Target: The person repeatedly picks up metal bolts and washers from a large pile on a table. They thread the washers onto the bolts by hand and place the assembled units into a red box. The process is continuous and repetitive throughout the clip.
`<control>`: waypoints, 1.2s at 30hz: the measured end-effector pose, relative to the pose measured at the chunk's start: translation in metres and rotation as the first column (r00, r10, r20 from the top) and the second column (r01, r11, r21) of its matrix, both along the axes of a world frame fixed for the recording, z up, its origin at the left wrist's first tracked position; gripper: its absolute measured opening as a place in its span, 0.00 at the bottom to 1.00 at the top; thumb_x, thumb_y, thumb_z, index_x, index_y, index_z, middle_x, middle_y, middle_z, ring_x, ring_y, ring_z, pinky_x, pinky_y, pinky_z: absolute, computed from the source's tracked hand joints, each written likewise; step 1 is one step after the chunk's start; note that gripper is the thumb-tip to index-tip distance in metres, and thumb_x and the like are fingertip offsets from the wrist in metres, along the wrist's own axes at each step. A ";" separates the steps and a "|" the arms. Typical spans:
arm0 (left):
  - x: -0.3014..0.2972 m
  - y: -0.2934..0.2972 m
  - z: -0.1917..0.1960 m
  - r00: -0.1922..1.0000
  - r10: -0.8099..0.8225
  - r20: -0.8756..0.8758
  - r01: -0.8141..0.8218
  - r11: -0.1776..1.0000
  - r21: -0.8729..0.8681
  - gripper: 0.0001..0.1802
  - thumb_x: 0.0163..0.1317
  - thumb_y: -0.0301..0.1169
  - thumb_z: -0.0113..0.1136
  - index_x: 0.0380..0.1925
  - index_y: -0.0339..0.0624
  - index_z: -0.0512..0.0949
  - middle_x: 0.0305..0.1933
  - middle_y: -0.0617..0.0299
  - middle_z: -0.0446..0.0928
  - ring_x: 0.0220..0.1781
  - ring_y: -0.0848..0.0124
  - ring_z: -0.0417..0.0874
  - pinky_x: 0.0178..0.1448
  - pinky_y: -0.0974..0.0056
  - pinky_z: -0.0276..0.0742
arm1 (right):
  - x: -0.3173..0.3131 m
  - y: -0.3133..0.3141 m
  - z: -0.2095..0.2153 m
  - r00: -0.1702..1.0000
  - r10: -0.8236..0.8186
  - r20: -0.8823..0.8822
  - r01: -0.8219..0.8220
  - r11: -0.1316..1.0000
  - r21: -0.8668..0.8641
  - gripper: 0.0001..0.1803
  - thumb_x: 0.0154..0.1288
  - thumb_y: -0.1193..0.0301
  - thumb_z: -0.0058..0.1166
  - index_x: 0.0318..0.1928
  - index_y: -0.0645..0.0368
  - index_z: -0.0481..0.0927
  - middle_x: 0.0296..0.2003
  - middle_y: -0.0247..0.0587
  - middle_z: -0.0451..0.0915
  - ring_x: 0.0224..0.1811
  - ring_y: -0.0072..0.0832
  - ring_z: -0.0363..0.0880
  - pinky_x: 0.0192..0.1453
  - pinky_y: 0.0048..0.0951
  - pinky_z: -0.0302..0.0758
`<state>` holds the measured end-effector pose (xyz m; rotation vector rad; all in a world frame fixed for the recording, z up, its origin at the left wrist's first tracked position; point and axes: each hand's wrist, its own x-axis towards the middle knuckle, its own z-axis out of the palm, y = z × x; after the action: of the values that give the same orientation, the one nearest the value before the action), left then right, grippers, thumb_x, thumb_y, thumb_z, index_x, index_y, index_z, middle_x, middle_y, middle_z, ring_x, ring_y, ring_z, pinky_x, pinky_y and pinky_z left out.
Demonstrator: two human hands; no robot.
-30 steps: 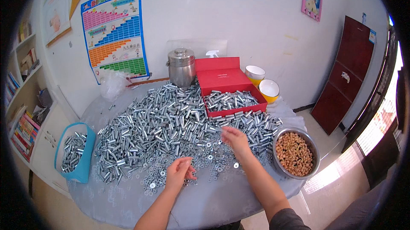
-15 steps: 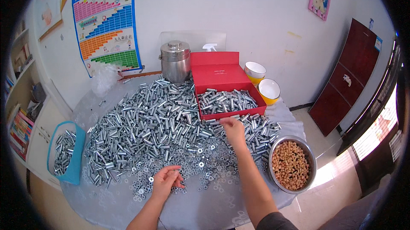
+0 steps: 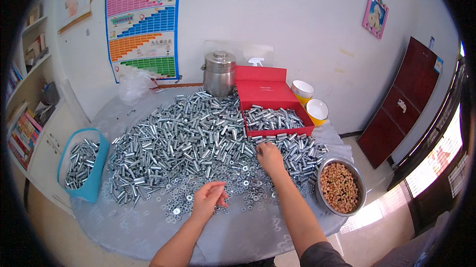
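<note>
Holding right hand (image 3: 270, 159) at silver metal cylinders (image 3: 186, 140), left hand (image 3: 207, 201) at its 8 o'clock, by silver ring washers (image 3: 177, 211) — fingers curled, can't tell pinch.

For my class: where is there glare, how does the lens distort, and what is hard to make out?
Head view: strong glare on the floor at right; head view: small highlights on the metal cylinders; head view: black corners, slanted dark red panel; head view: any item at the right hand too small to identify.
</note>
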<state>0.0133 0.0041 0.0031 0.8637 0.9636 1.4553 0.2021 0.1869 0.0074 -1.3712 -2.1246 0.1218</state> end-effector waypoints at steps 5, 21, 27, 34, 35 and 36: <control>0.003 0.000 0.007 1.000 0.009 0.008 -0.009 0.999 0.036 0.10 0.61 0.28 0.49 0.40 0.34 0.73 0.26 0.57 0.75 0.20 0.77 0.73 0.27 0.68 0.79 | 0.005 -0.019 -0.001 0.996 0.063 0.064 -0.060 0.997 -0.055 0.08 0.51 0.69 0.53 0.34 0.54 0.78 0.31 0.46 0.75 0.35 0.42 0.75 0.39 0.38 0.72; -0.037 0.016 0.011 0.494 0.455 -0.741 -0.391 0.877 0.278 0.05 0.49 0.24 0.56 0.29 0.39 0.78 0.29 0.59 0.77 0.31 0.67 0.77 0.36 0.65 0.72 | 0.010 -0.076 -0.018 0.572 0.017 -0.820 -0.253 0.955 -0.157 0.08 0.55 0.76 0.56 0.35 0.66 0.77 0.30 0.33 0.78 0.29 0.15 0.72 0.33 0.16 0.68; -0.031 0.054 0.002 0.110 0.270 -0.957 -0.289 0.930 0.229 0.08 0.45 0.28 0.62 0.27 0.40 0.78 0.32 0.55 0.75 0.41 0.54 0.72 0.43 0.56 0.70 | 0.012 -0.087 -0.012 0.439 0.011 -0.899 -0.367 0.915 -0.168 0.09 0.55 0.76 0.56 0.38 0.66 0.77 0.30 0.32 0.78 0.31 0.14 0.73 0.34 0.15 0.69; -0.034 0.064 -0.014 0.320 0.286 -0.903 -0.230 0.948 0.219 0.10 0.44 0.24 0.63 0.29 0.35 0.76 0.32 0.52 0.75 0.32 0.56 0.76 0.37 0.60 0.73 | 0.016 -0.101 0.005 0.367 -0.078 -0.927 -0.400 0.886 -0.233 0.12 0.54 0.76 0.57 0.41 0.63 0.77 0.29 0.31 0.77 0.31 0.14 0.72 0.32 0.15 0.68; -0.036 0.066 -0.027 0.449 0.354 -0.820 -0.230 0.933 0.276 0.10 0.47 0.22 0.61 0.31 0.34 0.75 0.30 0.55 0.75 0.27 0.63 0.77 0.33 0.65 0.74 | 0.017 -0.099 0.000 0.376 -0.064 -0.925 -0.420 0.878 -0.231 0.14 0.54 0.75 0.57 0.44 0.63 0.76 0.30 0.32 0.77 0.31 0.15 0.73 0.32 0.16 0.69; -0.030 0.064 -0.020 0.658 0.285 -0.697 -0.221 0.958 0.183 0.11 0.48 0.22 0.60 0.33 0.34 0.74 0.30 0.57 0.75 0.29 0.66 0.77 0.34 0.66 0.74 | 0.018 -0.099 0.000 0.343 -0.070 -0.937 -0.445 0.866 -0.228 0.16 0.54 0.75 0.57 0.45 0.63 0.75 0.30 0.33 0.78 0.31 0.15 0.74 0.32 0.16 0.69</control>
<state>-0.0162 0.0682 -0.0174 1.4706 1.6791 1.3994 0.2202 0.0875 0.0071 -0.8349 -1.2074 1.2850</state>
